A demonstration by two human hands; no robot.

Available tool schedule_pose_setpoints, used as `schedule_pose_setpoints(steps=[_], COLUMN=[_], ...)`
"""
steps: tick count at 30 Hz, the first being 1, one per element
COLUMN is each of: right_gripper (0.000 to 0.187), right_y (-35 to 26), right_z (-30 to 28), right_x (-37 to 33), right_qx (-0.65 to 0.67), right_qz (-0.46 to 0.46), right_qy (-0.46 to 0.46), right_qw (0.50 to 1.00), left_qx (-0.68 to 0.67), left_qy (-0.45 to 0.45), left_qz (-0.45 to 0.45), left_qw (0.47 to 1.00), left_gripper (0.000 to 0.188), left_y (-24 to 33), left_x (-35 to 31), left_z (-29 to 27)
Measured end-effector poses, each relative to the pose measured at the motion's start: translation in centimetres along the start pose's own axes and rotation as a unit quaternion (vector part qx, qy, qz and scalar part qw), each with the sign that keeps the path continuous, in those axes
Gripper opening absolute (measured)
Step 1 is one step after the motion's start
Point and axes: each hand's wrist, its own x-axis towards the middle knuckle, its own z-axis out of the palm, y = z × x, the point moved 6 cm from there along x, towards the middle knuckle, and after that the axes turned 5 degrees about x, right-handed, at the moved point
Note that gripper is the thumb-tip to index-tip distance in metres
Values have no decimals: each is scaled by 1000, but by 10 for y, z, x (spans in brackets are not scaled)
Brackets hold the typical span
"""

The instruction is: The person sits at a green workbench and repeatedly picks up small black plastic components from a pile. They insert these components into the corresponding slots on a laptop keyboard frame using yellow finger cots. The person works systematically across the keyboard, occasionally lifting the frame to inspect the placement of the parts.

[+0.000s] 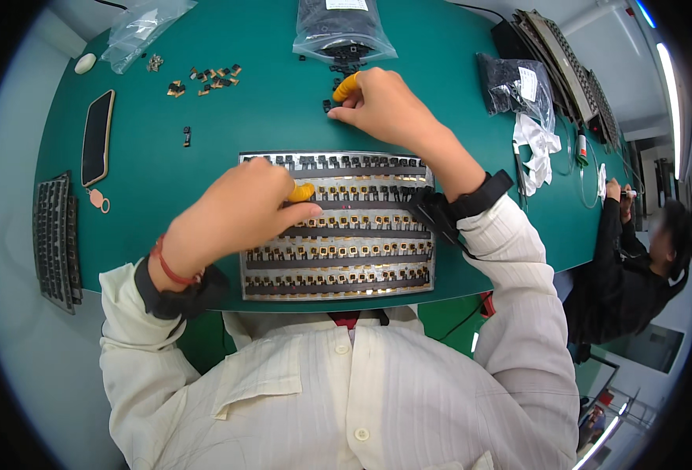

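Observation:
Below me lies a metal tray (338, 295) with several rows of small black and copper-coloured parts (373, 251) and dark strips between the rows. My left hand (240, 205) reaches over its left side, thumb and yellow-covered index finger closed together at the second row; what they grip, if anything, is hidden. Beyond the tray, my right hand (389, 106) is curled in a pinch, its index finger also covered in yellow. Its fingertips are beside loose small black parts (327, 105), spilled from a clear plastic bag (342, 31). I cannot make out anything between them.
Copper-and-black pieces (214, 78) lie scattered at the far left, near a phone (97, 137). Stacked racks stand at the left edge (54, 239) and far right (557, 66). Another bag (514, 86) and crumpled tissue (538, 149) lie right. A person (636, 266) sits at the right.

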Motion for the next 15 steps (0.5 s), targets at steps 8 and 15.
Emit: schedule_pose_setpoints(steps=[8,15], right_gripper=[20,20], right_y=[-4,9], right_z=[2,-16], right_x=[-13,-28], right_qx=[-4,5], right_qz=[-76,-23], right_qy=[-49,-17], right_qw=[996,1000], left_qx=[-68,-81], left_qy=[144,138], left_qz=[-48,-51], left_qw=[986,986], left_gripper=[35,30], left_y=[-56,-48], left_x=[60,95], left_z=[-19,-6])
